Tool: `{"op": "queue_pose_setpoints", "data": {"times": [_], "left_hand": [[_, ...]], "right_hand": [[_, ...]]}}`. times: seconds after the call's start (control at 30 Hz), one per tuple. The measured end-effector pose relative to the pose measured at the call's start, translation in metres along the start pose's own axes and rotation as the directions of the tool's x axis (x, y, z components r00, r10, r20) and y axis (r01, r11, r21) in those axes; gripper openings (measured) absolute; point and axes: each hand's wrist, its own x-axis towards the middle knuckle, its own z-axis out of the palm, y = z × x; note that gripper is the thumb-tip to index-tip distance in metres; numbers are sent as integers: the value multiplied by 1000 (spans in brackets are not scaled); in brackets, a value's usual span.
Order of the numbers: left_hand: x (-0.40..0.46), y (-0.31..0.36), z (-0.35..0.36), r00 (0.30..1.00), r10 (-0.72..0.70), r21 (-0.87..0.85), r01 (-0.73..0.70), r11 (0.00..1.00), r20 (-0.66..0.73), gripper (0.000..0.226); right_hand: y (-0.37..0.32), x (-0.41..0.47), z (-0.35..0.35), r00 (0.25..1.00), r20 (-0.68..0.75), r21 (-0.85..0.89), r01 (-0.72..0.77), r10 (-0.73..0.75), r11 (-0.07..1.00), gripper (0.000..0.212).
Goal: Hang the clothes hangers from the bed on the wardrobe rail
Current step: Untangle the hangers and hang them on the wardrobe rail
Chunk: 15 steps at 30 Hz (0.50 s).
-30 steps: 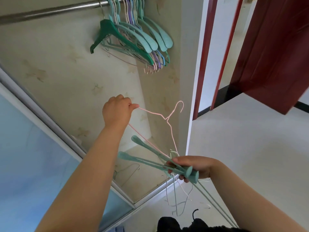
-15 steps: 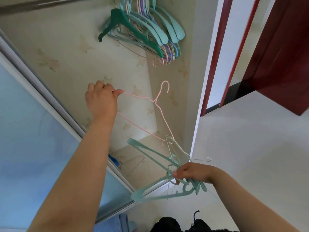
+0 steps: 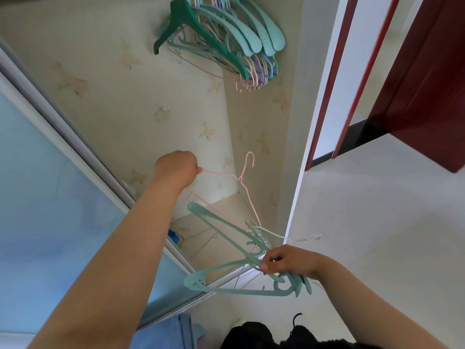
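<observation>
Wardrobe top: I see a bunch of teal and pastel hangers (image 3: 226, 39) hanging.
Left hand (image 3: 177, 168): pinching thin pink wire hanger (image 3: 242, 177).
Right hand (image 3: 289, 259): gripping bundle of pale-green plastic hangers (image 3: 234, 250).

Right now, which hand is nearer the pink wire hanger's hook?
Left. The left hand pinches the pink wire hanger at its shoulder; the right hand grips the teal hangers lower down.

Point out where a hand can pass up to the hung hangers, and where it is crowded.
Free: the bare wallpapered back wall between the sliding door frame and the hung hangers, above the left hand. Crowded: low by the wardrobe's right edge, where the pink wire hanger meets the teal bundle gripped by the right hand.
</observation>
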Motion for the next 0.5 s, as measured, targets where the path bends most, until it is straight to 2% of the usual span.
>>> {"op": "queue_pose_setpoints", "data": {"times": [0.07,0.13,0.23,0.3,0.4,0.5], "left_hand": [[5,-4,-4,991,-91,21,94,995,-101,31],[13,-16,-8,963,-197,34,206,978,-183,26],[22,-35,-7,922,-320,15,331,943,-218,21],[23,-39,0,918,-343,-8,349,937,-199,21],[19,-34,18,936,-340,-70,335,940,-90,24],[10,-31,39,949,-314,-131,309,942,-16,29]], "right_hand": [[-3,0,-1,999,33,-29,-6,7,1000,50],[-6,-3,-6,998,61,-46,-14,17,999,42],[-3,-4,-12,998,43,-91,-34,38,995,37],[0,-2,-12,999,33,-105,-36,40,994,42],[-5,0,-13,999,12,-63,-34,35,997,34],[-13,4,-19,1000,-14,-16,-18,18,1000,36]]}}
